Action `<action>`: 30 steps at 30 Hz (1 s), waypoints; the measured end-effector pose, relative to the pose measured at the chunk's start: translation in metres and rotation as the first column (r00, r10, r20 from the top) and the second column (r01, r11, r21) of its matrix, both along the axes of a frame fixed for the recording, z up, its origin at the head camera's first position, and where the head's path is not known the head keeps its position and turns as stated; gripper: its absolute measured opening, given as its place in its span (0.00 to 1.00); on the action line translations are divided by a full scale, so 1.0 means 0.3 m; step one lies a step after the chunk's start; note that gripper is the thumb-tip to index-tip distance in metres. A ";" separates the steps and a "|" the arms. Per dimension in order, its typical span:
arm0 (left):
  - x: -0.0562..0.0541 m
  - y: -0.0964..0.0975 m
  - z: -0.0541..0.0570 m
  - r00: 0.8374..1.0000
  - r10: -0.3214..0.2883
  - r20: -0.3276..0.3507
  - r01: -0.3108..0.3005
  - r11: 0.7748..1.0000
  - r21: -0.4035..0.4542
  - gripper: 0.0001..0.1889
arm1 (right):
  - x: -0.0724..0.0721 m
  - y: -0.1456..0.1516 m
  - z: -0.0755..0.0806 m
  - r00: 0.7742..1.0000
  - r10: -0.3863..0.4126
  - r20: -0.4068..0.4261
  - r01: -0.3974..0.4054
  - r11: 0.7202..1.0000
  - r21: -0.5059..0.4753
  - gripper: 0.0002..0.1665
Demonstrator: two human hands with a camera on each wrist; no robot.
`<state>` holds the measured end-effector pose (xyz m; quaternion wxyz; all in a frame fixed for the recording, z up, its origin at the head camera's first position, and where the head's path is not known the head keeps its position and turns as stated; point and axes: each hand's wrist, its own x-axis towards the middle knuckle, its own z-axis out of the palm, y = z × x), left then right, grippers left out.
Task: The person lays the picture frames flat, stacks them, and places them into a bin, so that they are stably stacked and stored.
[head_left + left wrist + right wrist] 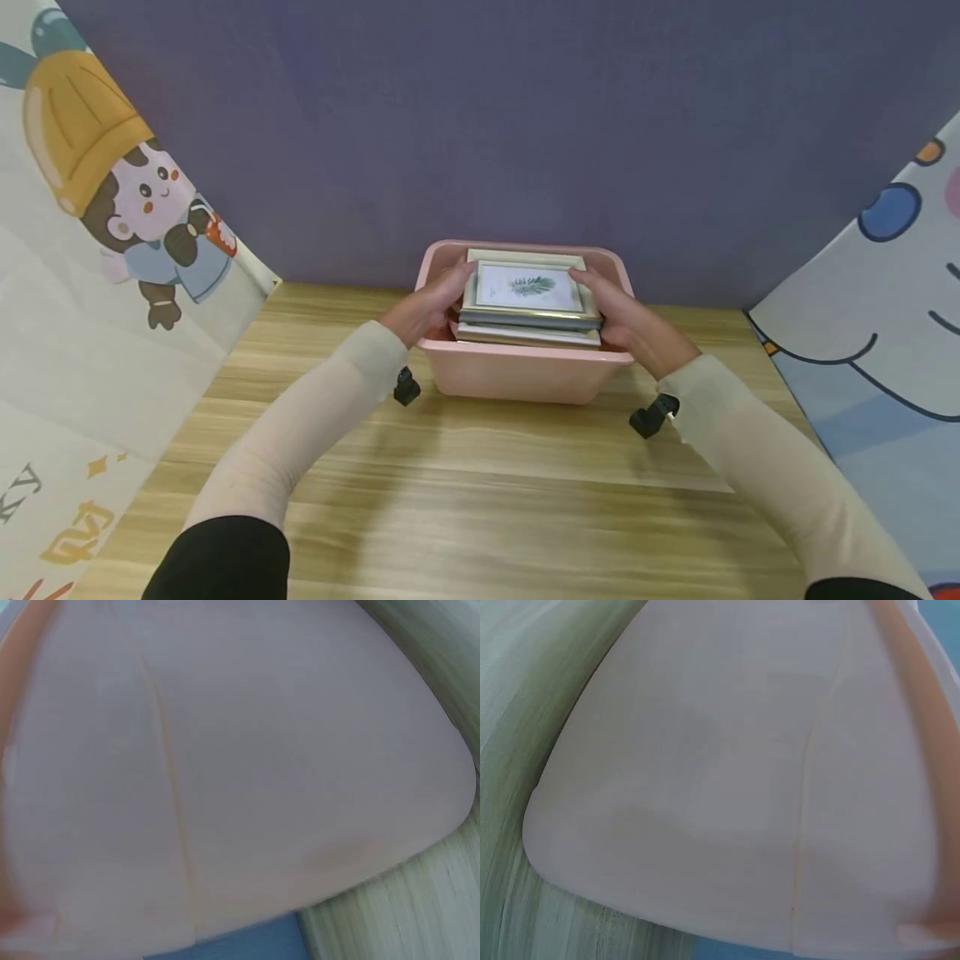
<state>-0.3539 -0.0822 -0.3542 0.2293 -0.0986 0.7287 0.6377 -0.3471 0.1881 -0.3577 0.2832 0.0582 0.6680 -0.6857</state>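
Note:
A stack of picture frames lies in a pink plastic bin. The top picture frame has a silvery-gold border and a green leaf print. Below it, the edge of a cream picture frame shows. My left hand grips the stack's left side, its thumb at the top frame's edge. On the right side my right hand grips likewise, thumb over the top corner. The fingers of both hands are mostly hidden inside the bin. Both wrist views are filled by the bin's outer wall.
The bin stands on a wood-grain table near its back edge. Behind rises a plain blue-grey wall. Cartoon-printed panels flank the table, the left panel and the right panel. Small black devices hang under both wrists.

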 end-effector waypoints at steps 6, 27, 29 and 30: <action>0.002 0.001 0.004 0.999 0.015 0.041 -0.016 0.999 0.028 0.29 | -0.001 0.002 0.000 0.996 0.094 0.010 -0.093 0.993 -0.066 0.41; 0.009 -0.002 0.024 0.997 -0.049 0.067 0.050 0.999 -0.012 0.39 | 0.018 -0.004 0.011 0.992 0.106 -0.070 -0.105 0.994 0.012 0.47; 0.015 -0.001 0.035 0.997 -0.061 0.047 0.061 0.998 -0.011 0.38 | 0.023 -0.003 0.016 0.989 0.118 -0.092 -0.118 0.993 0.002 0.48; 0.019 0.000 0.042 0.998 -0.058 0.039 0.058 0.998 -0.007 0.38 | 0.025 -0.003 0.021 0.987 0.125 -0.100 -0.126 0.992 -0.002 0.48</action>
